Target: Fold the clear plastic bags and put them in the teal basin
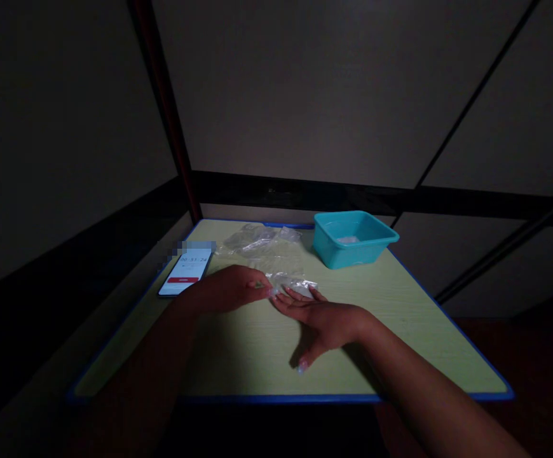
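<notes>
A clear plastic bag [298, 283] lies near the middle of the table, just beyond my fingertips. My left hand [238, 286] is closed, thumb and fingers pinched together at the near left edge of this bag. Palm down, my right hand [321, 321] is spread open, its fingertips at the bag's near edge and its thumb pointing toward me. Further back, more crumpled clear plastic [257, 238] is spread on the table. A turquoise basin [353, 253] stands at the back right with something pale inside.
The pale green table [257, 375] has a blue rim. At its left side lies a phone [188, 273] with a lit screen showing digits and a red bar. Dark panels rise behind the table.
</notes>
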`<state>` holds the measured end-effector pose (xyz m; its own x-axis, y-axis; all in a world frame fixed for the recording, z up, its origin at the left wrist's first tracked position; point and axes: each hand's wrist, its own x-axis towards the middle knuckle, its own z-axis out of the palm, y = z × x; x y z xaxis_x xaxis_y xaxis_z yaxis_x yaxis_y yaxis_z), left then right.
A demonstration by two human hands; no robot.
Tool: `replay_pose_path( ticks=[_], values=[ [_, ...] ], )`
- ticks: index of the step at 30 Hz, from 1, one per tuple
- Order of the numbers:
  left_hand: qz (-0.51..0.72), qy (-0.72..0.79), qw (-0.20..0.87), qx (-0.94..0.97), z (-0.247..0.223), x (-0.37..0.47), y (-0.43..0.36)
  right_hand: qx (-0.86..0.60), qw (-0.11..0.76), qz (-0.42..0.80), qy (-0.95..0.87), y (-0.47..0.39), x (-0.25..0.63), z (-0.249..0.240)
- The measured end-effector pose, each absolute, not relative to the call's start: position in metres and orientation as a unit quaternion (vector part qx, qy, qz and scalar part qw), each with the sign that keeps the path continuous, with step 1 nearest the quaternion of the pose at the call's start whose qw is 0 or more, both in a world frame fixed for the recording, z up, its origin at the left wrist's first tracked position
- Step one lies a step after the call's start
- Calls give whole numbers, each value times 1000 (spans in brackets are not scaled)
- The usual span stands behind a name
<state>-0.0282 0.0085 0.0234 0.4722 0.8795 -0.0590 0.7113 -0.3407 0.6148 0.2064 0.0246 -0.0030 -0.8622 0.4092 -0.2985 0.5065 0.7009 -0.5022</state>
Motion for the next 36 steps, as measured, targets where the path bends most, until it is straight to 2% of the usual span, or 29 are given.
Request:
replay_pose_path(
  ticks=[4, 8, 15, 24, 29, 36],
  values=[
    [283, 514, 145, 797, 10, -10, 12, 234, 78, -303, 920, 28, 206, -7],
    [228, 430, 174, 856, -8, 4, 12, 227, 88, -313, 918, 32, 213, 0],
    [198, 494, 145, 834, -21, 6, 21, 286, 55, -290, 912, 40, 238, 24],
    [82, 557, 56, 825, -42, 16, 24, 467, 11, -128, 875, 29, 199, -13],
    [55, 569, 32, 820, -44, 17, 22, 500, 1, -97, 861, 27, 195, -19],
    [81, 558, 46, 825, -41, 17, 22, 504, 16, -95, 858, 28, 194, -24]
  ],
)
